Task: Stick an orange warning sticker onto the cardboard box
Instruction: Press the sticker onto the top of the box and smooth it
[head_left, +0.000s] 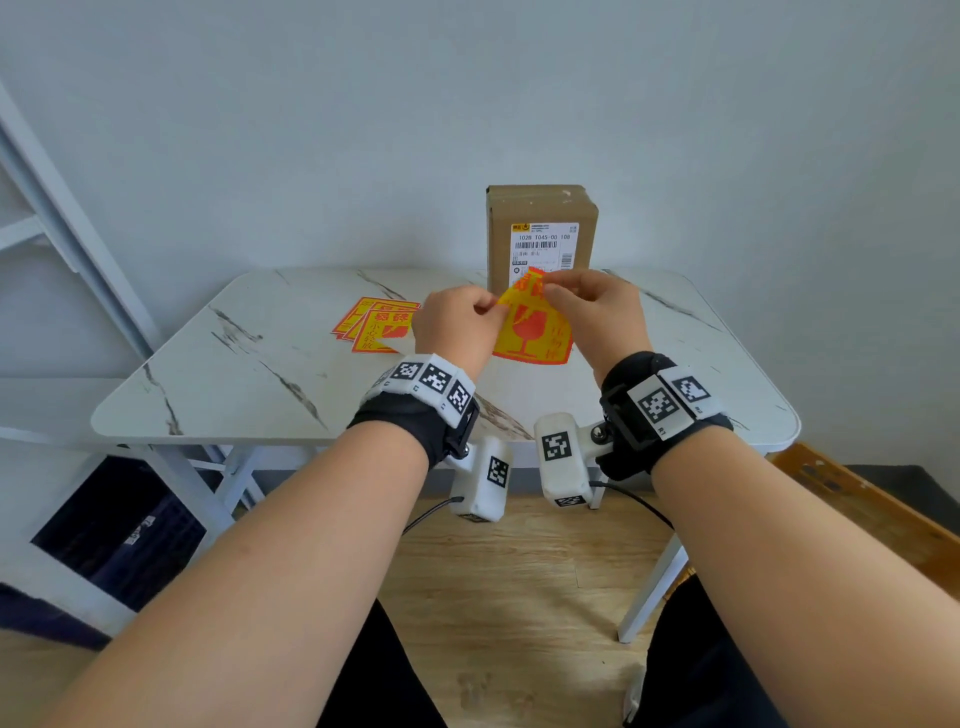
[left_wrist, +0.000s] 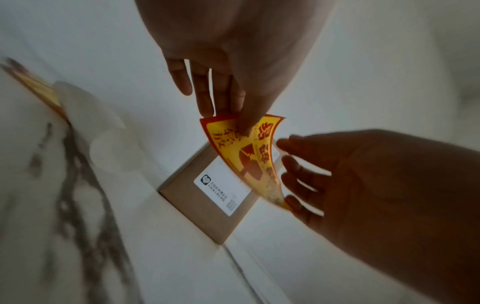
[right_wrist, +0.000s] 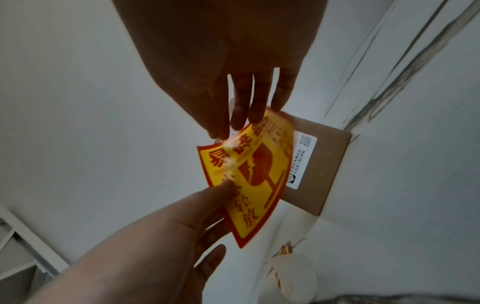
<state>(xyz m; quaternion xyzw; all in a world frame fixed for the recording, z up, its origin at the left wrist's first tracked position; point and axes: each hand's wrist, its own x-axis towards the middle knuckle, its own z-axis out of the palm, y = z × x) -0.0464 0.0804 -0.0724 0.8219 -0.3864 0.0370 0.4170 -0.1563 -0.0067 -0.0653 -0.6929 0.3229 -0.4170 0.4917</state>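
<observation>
Orange-and-yellow fragile warning sticker with a broken-glass symbol held aloft between both hands, above the white marble-patterned table and just in front of the upright brown cardboard box with a white shipping label. Not yet stuck on: apart from the box face, curled and bowed in the air. Whether the backing was already off, impossible to tell for certain; a pale, curled sheet lying by the spare stickers suggested it was. Left: carrying across, laying on, pressing flat. Left hand pinched on the sheet's near-left edge, thumb on the printed face. Right hand pinched on the top corner, remaining fingers extended. Both wrists raised, forearms reaching forward.
</observation>
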